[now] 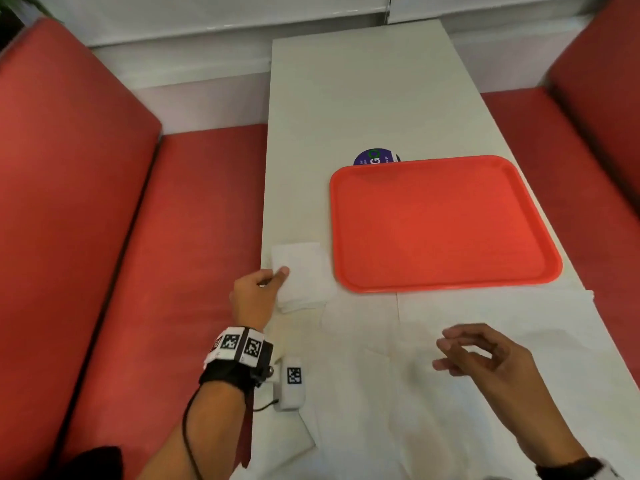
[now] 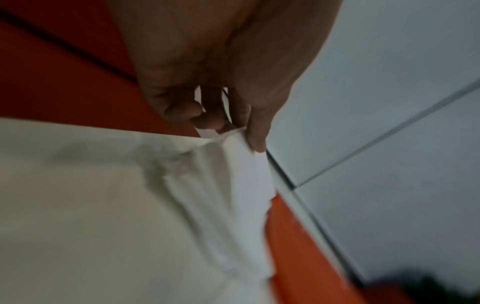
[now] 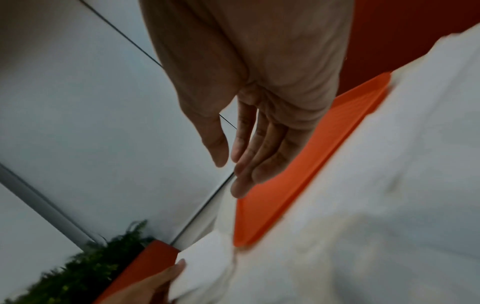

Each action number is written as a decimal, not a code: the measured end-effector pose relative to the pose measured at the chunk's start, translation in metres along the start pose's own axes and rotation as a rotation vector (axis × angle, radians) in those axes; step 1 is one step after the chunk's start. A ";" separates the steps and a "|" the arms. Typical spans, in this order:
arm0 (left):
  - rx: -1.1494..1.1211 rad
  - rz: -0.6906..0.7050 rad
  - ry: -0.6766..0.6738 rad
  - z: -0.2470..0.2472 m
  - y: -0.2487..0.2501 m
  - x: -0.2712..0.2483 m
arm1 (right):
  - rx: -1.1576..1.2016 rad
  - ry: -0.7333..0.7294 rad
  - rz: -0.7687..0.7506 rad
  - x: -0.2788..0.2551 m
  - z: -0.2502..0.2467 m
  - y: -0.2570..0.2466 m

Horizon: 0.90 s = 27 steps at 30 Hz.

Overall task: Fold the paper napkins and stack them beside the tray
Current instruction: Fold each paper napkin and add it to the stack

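Booth with red padded seats either side of a narrow white bench, pale wall panels behind.

Left hand fingers pinch the near-left corner of the folded napkin stack, which lies just left of the red tray. Right hand hovers with fingers loosely spread, holding nothing, over unfolded napkins spread on the bench just in front of the tray. A round purple sticker peeks out behind the tray.
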<state>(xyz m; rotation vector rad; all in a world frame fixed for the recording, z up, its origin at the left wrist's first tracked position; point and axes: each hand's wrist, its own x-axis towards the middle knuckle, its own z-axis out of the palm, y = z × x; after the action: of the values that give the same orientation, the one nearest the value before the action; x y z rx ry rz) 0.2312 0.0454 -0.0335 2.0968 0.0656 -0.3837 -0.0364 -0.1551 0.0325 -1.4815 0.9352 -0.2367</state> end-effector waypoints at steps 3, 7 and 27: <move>0.125 0.020 0.066 0.009 -0.008 0.008 | -0.090 0.062 0.029 -0.006 -0.018 0.022; 0.220 0.055 0.100 0.011 -0.015 0.006 | -0.295 0.089 0.024 -0.012 -0.039 0.049; 0.688 0.561 -0.475 0.109 -0.013 -0.186 | -0.961 0.226 -0.341 0.002 -0.087 0.119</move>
<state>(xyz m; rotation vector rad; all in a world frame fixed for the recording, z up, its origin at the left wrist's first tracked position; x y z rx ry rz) 0.0251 -0.0197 -0.0412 2.4891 -1.0409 -0.5988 -0.1392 -0.2040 -0.0609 -2.5501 1.0252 -0.2111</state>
